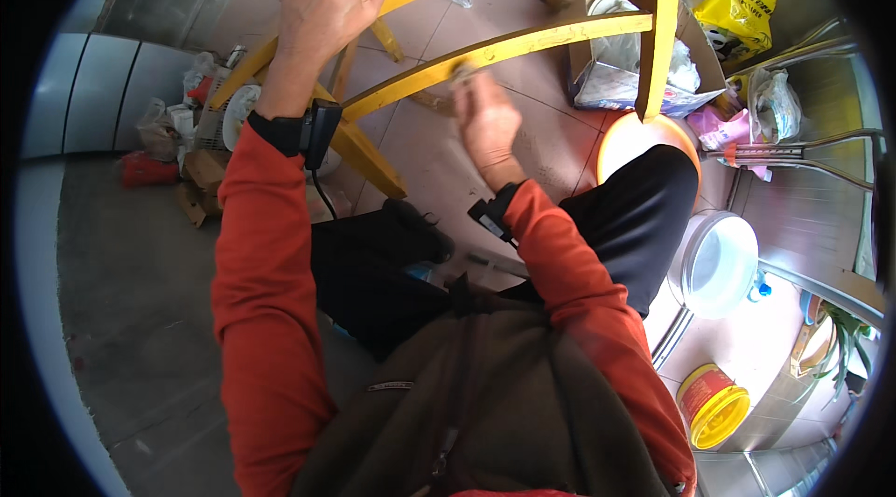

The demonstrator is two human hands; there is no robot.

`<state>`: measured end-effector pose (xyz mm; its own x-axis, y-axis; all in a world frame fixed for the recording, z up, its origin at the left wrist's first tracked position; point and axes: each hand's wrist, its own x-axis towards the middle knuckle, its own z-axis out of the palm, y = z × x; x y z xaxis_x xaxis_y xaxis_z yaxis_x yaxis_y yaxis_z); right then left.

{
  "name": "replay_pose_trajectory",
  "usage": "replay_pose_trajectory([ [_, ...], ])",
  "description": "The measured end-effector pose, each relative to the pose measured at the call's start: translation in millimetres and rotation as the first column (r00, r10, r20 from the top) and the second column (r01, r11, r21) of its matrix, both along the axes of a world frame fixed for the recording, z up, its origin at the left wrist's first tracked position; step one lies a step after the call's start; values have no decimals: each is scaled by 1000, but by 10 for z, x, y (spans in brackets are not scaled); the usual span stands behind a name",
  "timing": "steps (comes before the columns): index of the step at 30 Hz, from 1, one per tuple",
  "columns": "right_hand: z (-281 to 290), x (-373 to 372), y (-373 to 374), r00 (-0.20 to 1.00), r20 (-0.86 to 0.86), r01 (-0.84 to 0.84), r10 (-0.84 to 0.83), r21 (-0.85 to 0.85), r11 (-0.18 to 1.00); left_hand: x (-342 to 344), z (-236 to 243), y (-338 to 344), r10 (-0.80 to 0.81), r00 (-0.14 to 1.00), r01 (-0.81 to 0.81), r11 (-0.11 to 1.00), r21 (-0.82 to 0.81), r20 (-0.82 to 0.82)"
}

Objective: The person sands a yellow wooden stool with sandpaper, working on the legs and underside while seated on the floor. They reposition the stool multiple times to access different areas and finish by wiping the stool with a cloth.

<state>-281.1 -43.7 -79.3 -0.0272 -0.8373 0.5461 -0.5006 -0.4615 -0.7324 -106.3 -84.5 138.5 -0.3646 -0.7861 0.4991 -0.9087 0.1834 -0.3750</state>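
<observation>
A yellow wooden frame (560, 34) with legs and curved rails, like a chair's, stands tilted in front of me. My left hand (322, 16) is closed round its upper rail at the left. Lower down, my right hand (490, 124) pinches a small, dull-coloured piece against the lower rail. Blur and the fingers hide what that piece is. Both wrists wear black bands with small devices, and a cable hangs from the left one.
Behind the frame's right post sits an open box (597, 91) of plastic bags, with an orange basin (692, 135) below. A white bucket (691, 264) and a red-and-yellow tub (698, 394) stand at right. Cardboard (201, 184) lies at left.
</observation>
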Motion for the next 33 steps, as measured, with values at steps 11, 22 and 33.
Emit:
replay_pose_trajectory([
  [11, 120, -595, -323, 947, 129, 283, -296, 111, 953, 30, -42, -10, 92, 996, -92, 995, 30, 13],
  [22, 199, -336, -177, 999, -13, 44, -45, -77, 996, -164, 77, 69, 122, 989, -116, 991, 74, -82],
  [33, 188, -337, -283, 988, -92, 98, -121, -224, 970, -216, 79, 54, 118, 988, -115, 992, 43, -100],
])
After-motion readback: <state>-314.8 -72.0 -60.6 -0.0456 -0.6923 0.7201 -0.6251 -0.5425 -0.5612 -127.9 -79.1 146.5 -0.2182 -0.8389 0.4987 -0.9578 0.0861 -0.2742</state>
